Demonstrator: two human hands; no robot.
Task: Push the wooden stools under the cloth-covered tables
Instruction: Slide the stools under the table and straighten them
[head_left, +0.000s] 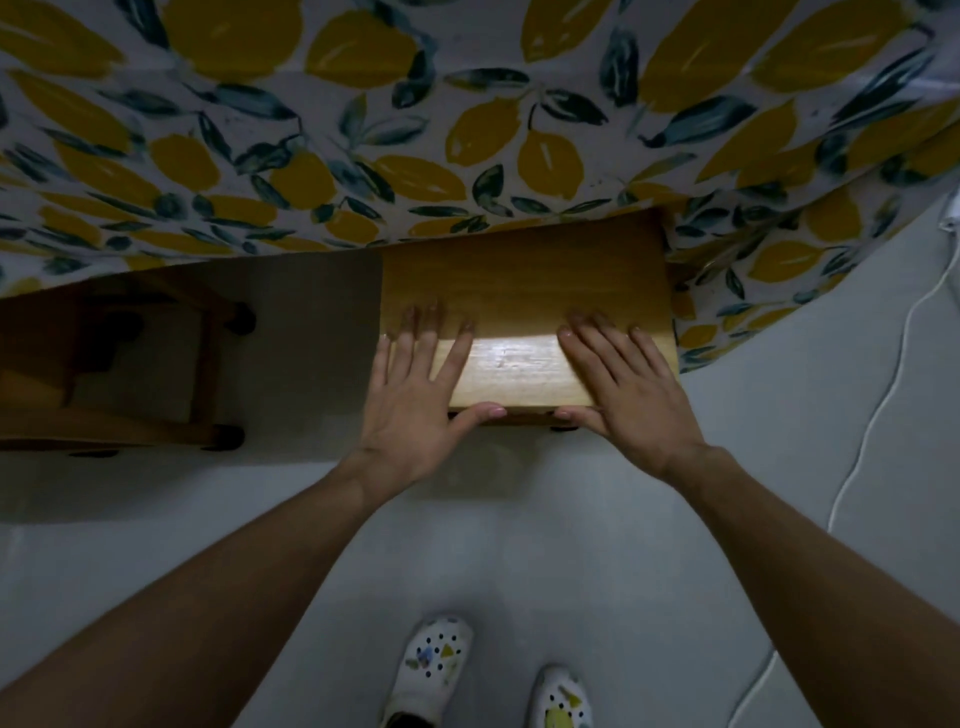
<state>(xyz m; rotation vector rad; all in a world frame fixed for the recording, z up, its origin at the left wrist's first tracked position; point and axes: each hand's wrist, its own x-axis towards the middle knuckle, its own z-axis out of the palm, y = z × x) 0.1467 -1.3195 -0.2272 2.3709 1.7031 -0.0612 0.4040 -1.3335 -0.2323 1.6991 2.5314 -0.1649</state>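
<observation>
A wooden stool stands at the edge of a table covered with a lemon-print cloth; its far part lies under the hanging cloth. My left hand lies flat on the seat's near left corner, thumb hooked over the near edge. On the near right corner rests my right hand in the same way, fingers spread. A second wooden stool stands to the left, partly under the cloth, its legs and rungs showing.
The floor is pale grey. A white cable runs along the floor on the right, past the cloth's corner. My two feet in white patterned clogs stand behind the stool at the bottom of the view.
</observation>
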